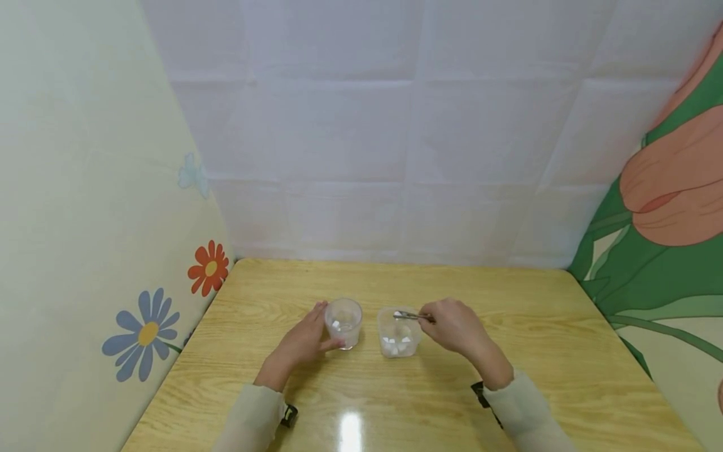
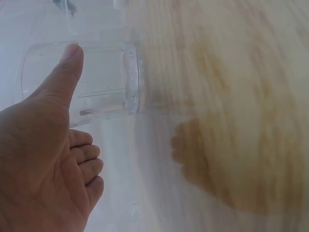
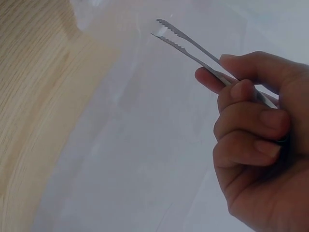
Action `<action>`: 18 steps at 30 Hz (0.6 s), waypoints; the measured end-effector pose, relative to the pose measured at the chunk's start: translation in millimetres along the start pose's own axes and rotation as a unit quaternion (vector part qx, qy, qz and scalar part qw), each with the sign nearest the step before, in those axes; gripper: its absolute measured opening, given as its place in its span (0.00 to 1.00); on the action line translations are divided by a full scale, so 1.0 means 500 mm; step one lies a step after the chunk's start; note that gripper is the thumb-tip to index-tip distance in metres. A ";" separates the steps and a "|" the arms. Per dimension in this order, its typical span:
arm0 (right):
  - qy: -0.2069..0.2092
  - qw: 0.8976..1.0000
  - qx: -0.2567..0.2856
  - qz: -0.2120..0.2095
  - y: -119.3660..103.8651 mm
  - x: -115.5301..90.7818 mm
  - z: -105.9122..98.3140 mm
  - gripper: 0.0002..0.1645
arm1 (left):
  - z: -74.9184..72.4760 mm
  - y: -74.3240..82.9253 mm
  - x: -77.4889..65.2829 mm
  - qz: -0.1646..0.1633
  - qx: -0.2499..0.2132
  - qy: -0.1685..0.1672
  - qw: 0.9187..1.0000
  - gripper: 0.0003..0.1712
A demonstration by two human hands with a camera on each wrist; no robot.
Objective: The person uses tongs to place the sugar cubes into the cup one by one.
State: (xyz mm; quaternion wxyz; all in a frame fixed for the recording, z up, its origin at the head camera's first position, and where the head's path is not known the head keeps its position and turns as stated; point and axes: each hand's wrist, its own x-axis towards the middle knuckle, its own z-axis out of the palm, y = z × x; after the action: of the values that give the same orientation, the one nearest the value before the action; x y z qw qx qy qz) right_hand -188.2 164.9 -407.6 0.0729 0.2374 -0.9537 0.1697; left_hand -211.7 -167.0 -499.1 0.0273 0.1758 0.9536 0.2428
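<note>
A clear glass (image 1: pixel 346 339) stands upright on the table, a small white piece (image 1: pixel 336 324) visible inside it. My left hand (image 1: pixel 304 339) holds the glass from its left side, thumb in front and fingers behind; the left wrist view shows the thumb (image 2: pixel 72 63) against the wall. To the right is a clear plastic container (image 1: pixel 381 329) with several white pieces (image 1: pixel 396 345) at its bottom. My right hand (image 1: pixel 454 325) grips metal tweezers (image 3: pixel 193 55) with curled fingers. Their serrated tips are over the container, a small white piece (image 3: pixel 162 31) between them.
Both vessels stand on a wood-grain table (image 1: pixel 508 389), a small gap between them. A white cloth (image 1: pixel 361 157) hangs behind the table's far edge. Flower-patterned panels (image 1: pixel 68 220) rise at the left and right sides.
</note>
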 end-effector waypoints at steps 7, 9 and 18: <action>0.008 1.000 0.006 0.011 -0.002 0.002 -0.005 0.06 | 0.000 -0.001 0.000 -0.002 0.001 -0.001 1.000 0.59; 0.013 1.000 0.007 0.010 -0.002 0.003 -0.005 0.05 | 0.000 -0.002 0.000 -0.002 0.000 -0.002 1.000 0.59; 0.015 1.000 0.023 0.014 -0.006 0.008 -0.008 0.04 | -0.002 -0.003 -0.001 -0.001 -0.003 -0.003 1.000 0.59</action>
State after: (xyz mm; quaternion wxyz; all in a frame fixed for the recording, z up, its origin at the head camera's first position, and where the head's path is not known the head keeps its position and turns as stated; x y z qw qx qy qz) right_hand -190.2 162.2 -402.1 0.0792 0.2233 -0.9515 0.1963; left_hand -212.1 -168.6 -499.1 0.0311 0.1758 0.9530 0.2449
